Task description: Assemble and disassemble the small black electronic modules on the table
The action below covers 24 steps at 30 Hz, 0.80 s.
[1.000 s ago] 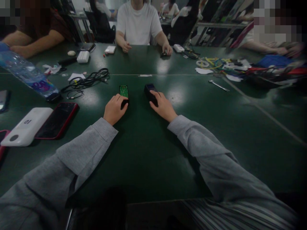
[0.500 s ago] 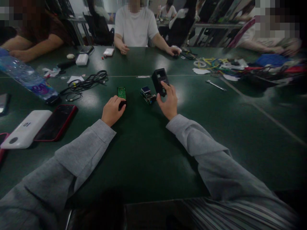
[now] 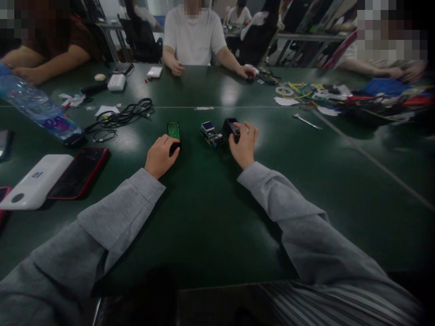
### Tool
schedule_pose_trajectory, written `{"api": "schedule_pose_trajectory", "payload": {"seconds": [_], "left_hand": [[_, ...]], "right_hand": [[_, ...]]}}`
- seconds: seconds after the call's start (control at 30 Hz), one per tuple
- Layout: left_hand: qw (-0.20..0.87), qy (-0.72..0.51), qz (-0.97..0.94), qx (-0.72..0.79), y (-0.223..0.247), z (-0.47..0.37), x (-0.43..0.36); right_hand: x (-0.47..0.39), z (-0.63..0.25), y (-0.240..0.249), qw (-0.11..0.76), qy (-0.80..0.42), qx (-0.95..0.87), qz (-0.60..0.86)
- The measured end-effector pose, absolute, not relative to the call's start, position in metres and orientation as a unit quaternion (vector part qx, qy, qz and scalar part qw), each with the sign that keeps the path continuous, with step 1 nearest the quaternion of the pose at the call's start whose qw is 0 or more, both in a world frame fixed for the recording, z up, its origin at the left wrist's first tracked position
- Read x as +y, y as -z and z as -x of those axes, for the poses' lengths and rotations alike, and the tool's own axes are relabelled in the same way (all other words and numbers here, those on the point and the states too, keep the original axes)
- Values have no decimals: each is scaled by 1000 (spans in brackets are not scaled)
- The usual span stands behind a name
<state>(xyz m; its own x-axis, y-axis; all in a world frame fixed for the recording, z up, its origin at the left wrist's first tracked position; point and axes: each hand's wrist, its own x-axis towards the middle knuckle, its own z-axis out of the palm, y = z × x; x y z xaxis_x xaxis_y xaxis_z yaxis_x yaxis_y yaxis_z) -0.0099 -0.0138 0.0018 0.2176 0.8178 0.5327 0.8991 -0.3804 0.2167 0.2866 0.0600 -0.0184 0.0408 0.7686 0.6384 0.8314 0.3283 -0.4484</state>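
Note:
My right hand (image 3: 245, 144) has its fingers round a black plastic case (image 3: 231, 124), which is low at the tabletop, just right of a small circuit board with a screen (image 3: 208, 127). My left hand (image 3: 161, 155) grips the near end of a green circuit board (image 3: 173, 131) in a black frame, left of the screen board. The palm sides of both hands are hidden.
On the green table (image 3: 204, 217), a bottle (image 3: 50, 113), a white power bank (image 3: 37, 181), a red-edged phone (image 3: 79, 173) and black cables (image 3: 125, 113) lie left. A wrench (image 3: 307, 121) and tangled wires (image 3: 326, 93) lie right. People sit opposite.
My right hand has lowered the black case toward the table and shifted slightly right, and the case has turned. My left hand has stayed nearly still with the green board.

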Motion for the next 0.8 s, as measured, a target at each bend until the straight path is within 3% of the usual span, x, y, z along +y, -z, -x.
{"api": "schedule_pose_trajectory", "payload": {"seconds": [0.3,0.8], "left_hand": [[66,293,780,-549,-2,10,-12],[84,301,784,-537,0,10,-13]], "right_hand": [[37,-268,3,307,5,-844,440],[43,-271,10,336,34,-820,462]]}}
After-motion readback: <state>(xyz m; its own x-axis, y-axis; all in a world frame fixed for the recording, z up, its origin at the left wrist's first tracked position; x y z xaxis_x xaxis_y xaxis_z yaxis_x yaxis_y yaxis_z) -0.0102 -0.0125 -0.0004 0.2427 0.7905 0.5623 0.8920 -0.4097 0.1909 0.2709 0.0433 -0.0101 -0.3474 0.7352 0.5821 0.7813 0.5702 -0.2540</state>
